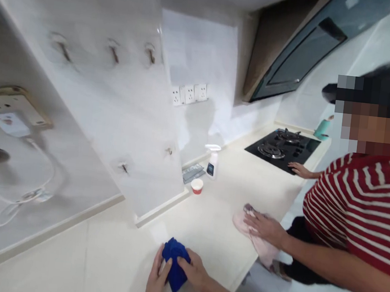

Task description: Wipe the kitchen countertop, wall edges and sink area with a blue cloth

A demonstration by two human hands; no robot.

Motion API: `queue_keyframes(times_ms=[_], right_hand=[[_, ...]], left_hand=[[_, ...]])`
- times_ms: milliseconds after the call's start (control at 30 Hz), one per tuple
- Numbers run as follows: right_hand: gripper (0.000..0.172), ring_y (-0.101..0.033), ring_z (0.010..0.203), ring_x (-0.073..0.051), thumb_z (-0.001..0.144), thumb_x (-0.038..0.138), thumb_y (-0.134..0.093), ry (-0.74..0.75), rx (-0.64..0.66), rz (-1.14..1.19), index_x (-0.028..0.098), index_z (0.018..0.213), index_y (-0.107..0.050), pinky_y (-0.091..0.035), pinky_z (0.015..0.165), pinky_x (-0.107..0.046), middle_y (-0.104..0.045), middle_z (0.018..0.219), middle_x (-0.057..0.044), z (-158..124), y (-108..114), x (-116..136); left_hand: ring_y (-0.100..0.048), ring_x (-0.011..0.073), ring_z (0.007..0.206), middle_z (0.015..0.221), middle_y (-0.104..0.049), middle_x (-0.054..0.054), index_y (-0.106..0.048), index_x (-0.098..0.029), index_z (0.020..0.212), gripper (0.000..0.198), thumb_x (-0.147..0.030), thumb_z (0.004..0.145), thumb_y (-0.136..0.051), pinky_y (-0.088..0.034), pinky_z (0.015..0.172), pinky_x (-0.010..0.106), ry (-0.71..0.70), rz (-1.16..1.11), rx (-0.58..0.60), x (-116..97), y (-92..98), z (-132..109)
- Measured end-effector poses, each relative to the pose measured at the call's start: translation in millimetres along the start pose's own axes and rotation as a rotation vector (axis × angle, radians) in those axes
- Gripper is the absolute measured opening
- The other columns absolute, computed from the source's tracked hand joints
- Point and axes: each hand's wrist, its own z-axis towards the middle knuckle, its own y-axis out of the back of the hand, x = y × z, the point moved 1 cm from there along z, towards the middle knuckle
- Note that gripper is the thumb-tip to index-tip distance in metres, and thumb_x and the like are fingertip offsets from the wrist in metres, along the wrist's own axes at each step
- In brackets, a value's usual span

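A deep-blue, soft fabric cloth [177, 269], bunched and folded with one pointed corner hanging toward the wearer, is found between the two hands, over the near part of the cream, smooth-surfaced countertop [117, 254]. Whether its underside is in contact with the counter cannot be told.

For sound handling, it is judged that the folds should be gathered into an even, flat pad, with the loose corner tucked under and pressure shared by both thumbs. A slack grip would probably allow the layers to slip apart.

The left hand [157, 277] is part closed, the cloth's left edge being clamped between thumb and fingers. The right hand [197, 272] is likewise closed on the right side, its thumb being laid over the front of the cloth; its fingertips are hidden.

Farther out, a pale pink cloth [241, 223] is covered by a co-worker's hand [265, 228], near the counter's front edge. By the wall, a small white-and-red round cup [196, 186] is noted just beside a flat grey packet [192, 173] and a white plastic spray bottle [213, 162]. Beyond these, a black glass gas hob [281, 150] is seen.
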Motion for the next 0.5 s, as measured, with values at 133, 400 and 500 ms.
queue_keyframes(times_ms=[133,400,500], right_hand=[[0.035,-0.056,0.074,-0.019,0.079,0.050,-0.054,-0.080,0.070,0.154,0.018,0.084,-0.067,-0.043,0.072,-0.031,-0.065,0.078,-0.002,-14,14,16],[0.015,-0.043,0.062,-0.013,0.063,0.034,-0.054,-0.278,0.016,0.435,0.020,0.064,-0.051,-0.037,0.063,-0.026,-0.047,0.061,0.003,2,24,28],[0.014,-0.050,0.062,-0.016,0.062,0.035,-0.055,-0.471,0.024,0.522,0.021,0.062,-0.054,-0.044,0.067,-0.030,-0.052,0.060,0.001,7,26,19]], left_hand=[[-0.060,0.0297,0.128,0.135,-0.065,0.011,-0.052,-0.024,0.140,0.066,-0.031,0.080,-0.078,-0.051,0.111,0.042,0.286,-0.338,-0.093,-6,-19.2,-21],[-0.064,0.0325,0.121,0.128,-0.068,0.011,-0.054,-0.026,0.136,0.074,-0.047,0.071,-0.080,-0.054,0.106,0.045,0.260,-0.199,-0.203,-4,-8.8,-19],[-0.060,0.0335,0.127,0.130,-0.067,0.010,-0.056,-0.025,0.132,0.076,-0.056,0.067,-0.079,-0.042,0.117,0.049,0.081,0.124,-0.223,-4,8.0,-8]])
